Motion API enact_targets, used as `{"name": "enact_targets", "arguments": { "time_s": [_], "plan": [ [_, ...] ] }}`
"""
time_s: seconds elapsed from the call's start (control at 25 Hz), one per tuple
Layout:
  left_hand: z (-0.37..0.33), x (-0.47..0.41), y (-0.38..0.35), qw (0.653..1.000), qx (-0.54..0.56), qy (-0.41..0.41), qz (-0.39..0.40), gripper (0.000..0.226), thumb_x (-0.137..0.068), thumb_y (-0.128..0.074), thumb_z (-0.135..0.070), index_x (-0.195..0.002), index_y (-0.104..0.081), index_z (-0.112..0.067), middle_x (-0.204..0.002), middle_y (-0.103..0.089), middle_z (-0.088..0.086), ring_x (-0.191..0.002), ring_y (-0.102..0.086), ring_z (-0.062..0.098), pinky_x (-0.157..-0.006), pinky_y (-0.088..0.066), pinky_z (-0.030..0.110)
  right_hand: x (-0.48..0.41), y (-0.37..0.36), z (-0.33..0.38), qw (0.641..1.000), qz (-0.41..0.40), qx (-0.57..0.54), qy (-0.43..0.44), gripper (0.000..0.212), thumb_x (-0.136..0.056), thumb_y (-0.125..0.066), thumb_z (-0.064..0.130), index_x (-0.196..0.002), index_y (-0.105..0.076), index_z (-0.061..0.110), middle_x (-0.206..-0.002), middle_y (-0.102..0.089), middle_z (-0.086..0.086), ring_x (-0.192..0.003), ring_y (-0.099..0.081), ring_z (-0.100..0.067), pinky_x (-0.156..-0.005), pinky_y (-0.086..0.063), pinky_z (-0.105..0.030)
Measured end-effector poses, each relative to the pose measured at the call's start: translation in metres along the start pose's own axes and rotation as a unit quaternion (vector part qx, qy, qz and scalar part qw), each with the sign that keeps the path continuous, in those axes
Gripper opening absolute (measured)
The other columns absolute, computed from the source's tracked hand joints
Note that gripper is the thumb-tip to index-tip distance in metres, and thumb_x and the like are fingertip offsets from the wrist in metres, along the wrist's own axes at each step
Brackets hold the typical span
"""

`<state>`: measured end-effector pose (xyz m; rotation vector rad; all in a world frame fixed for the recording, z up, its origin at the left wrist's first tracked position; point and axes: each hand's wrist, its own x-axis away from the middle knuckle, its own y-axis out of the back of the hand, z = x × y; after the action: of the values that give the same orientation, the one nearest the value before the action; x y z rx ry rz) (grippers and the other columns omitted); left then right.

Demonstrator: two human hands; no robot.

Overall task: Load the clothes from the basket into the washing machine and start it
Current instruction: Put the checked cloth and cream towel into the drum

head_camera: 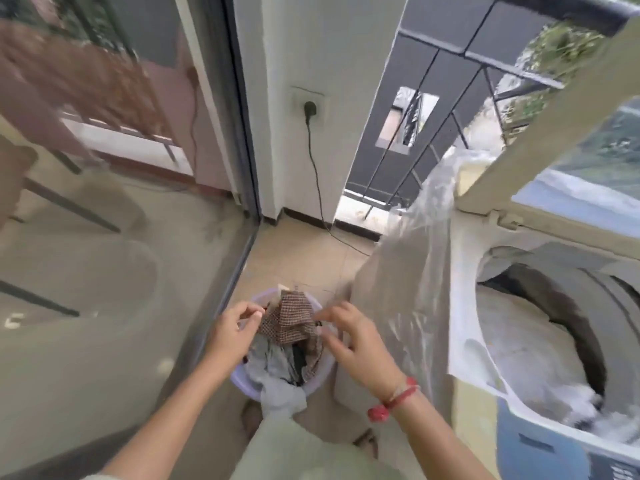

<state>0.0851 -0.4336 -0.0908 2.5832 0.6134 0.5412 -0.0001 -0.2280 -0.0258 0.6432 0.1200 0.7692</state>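
A pale purple basket (244,379) stands on the floor below me, filled with clothes. On top lies a brown checked garment (289,318); a grey garment (277,372) hangs over the near rim. My left hand (233,329) pinches the checked garment's left edge. My right hand (349,336), red thread at its wrist, pinches the right edge. The top-loading washing machine (540,341) stands at the right with its lid (540,133) raised and the drum open.
Clear plastic sheeting (419,271) drapes the machine's left side. A black cable (317,174) runs from a wall socket (309,107) down to the floor. A glass sliding door (104,202) stands to the left, a balcony railing (433,133) behind.
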Motion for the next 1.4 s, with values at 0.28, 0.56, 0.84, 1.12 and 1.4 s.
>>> {"name": "enact_targets", "arguments": {
  "time_s": [0.28,0.56,0.84,1.12,1.4],
  "plan": [
    [0.202,-0.062,-0.045,0.986,-0.045,0.087,0.132,0.018,-0.081,-0.060,-0.010,-0.078,-0.063,-0.027,-0.078,-0.064,-0.006,-0.084,-0.062,0.015,-0.080,-0.047,0.032,-0.071,-0.192,-0.168,0.953,0.119,0.140,-0.240,0.041,-0.080,-0.053,0.013,-0.121,-0.054,0.014,-0.127,-0.046,-0.012,-0.114,-0.050,-0.034,-0.093,-0.045,-0.039],
    [0.314,-0.116,-0.102,0.953,-0.165,0.139,0.212,0.019,-0.088,-0.057,-0.024,-0.106,-0.060,-0.019,-0.109,-0.059,0.003,-0.104,-0.057,0.021,-0.087,-0.043,0.031,-0.172,-0.243,-0.268,0.927,0.049,0.340,-0.153,0.081,-0.082,-0.057,0.007,-0.150,-0.017,0.024,-0.157,-0.010,-0.015,-0.129,-0.043,-0.033,-0.097,-0.044,-0.043],
    [0.340,-0.132,-0.126,0.970,-0.106,0.170,0.136,0.016,-0.088,-0.056,-0.014,-0.102,-0.063,-0.019,-0.105,-0.058,0.002,-0.098,-0.060,0.019,-0.081,-0.042,0.025,-0.178,-0.272,-0.310,0.963,-0.133,0.064,-0.227,0.032,-0.085,-0.049,-0.003,-0.113,-0.060,0.010,-0.100,-0.064,0.000,-0.090,-0.058,-0.013,-0.084,-0.041,-0.017],
    [0.262,-0.174,-0.148,0.972,-0.055,-0.010,0.229,0.091,-0.061,-0.067,-0.070,-0.139,-0.033,-0.036,-0.139,-0.040,-0.006,-0.129,-0.036,0.007,-0.104,-0.030,0.027,-0.094,-0.238,-0.283,0.955,-0.219,0.017,-0.201,0.018,-0.075,-0.050,0.000,-0.079,-0.054,0.017,-0.072,-0.048,0.018,-0.067,-0.044,-0.003,-0.062,-0.036,-0.014],
    [0.203,-0.162,-0.150,0.981,-0.082,-0.092,0.149,0.038,-0.092,-0.037,-0.045,-0.060,-0.038,-0.025,-0.051,-0.039,-0.011,-0.052,-0.043,0.010,-0.054,-0.030,0.031,-0.074,-0.181,-0.249,0.930,-0.299,-0.016,-0.213,0.012,-0.079,-0.059,0.005,-0.080,-0.063,0.016,-0.070,-0.060,0.001,-0.063,-0.051,-0.007,-0.060,-0.037,-0.015]
  ]
}}
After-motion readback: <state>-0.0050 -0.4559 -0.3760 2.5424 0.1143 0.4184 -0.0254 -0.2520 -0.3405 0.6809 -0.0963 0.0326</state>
